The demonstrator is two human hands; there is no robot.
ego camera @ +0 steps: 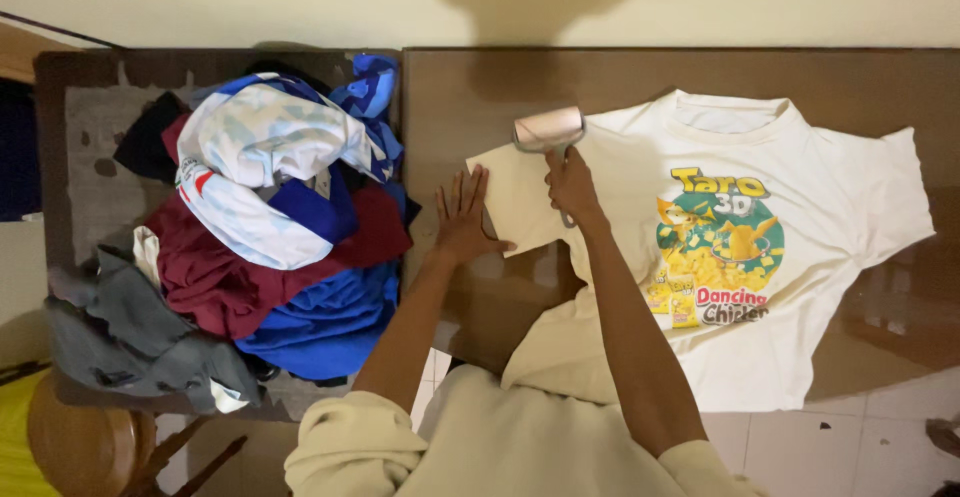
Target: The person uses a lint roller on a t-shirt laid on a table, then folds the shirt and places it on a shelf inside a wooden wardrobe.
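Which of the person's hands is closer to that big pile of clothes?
Left. The left hand lies flat just right of the clothes pile; the right hand, gripping the lint roller, is farther right.

Left hand (pixel 462 215) lies flat, fingers spread; right hand (pixel 572 182) is fisted, forearms extended.

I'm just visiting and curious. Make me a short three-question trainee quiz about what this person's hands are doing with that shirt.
1. True or false: the right hand holds a lint roller on the cream T-shirt.
2. What does the left hand do?
A. presses flat on the shirt's sleeve edge
B. lifts the pile of clothes
C. holds the roller
3. Fill in: the pile of clothes lies to the person's ____ of the shirt.

Key: 1 true; 2 A; 3 left.
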